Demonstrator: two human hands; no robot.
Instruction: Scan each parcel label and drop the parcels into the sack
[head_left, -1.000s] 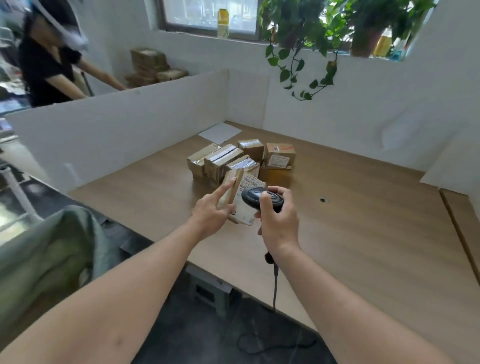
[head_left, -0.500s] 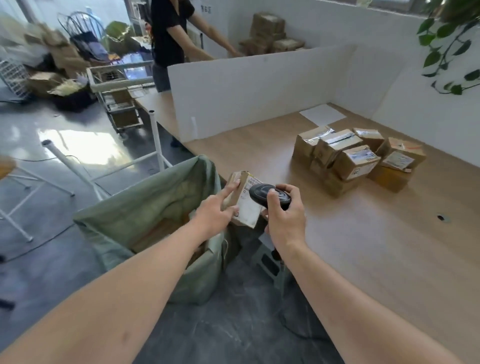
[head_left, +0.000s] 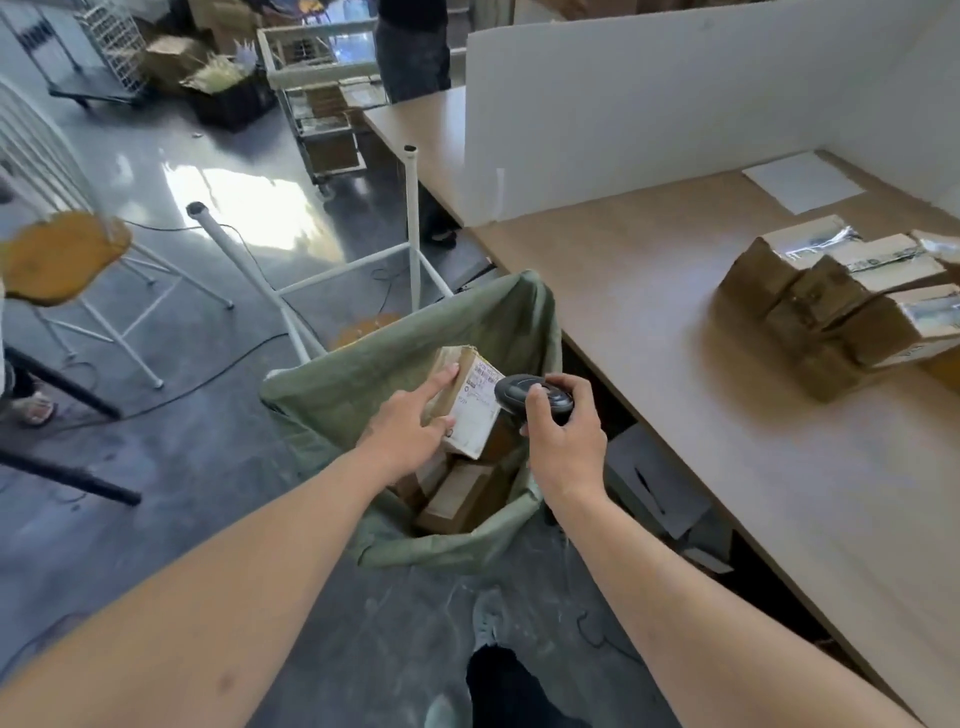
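Green sack: stands open on the floor beside the wooden table, its mouth below both hands; at least two cardboard parcels lie inside.
Surroundings: white divider stands on the table; a white paper sheet lies near the far corner; white frame legs rise behind the sack.
Table parcels: one blurred cluster, at least four boxes, well apart from the sack.
Left hand: over the sack mouth, forefinger straight along the held parcel, thumb beneath, white label facing right.
Right hand: fingers curled round the black scanner, just beside the label.
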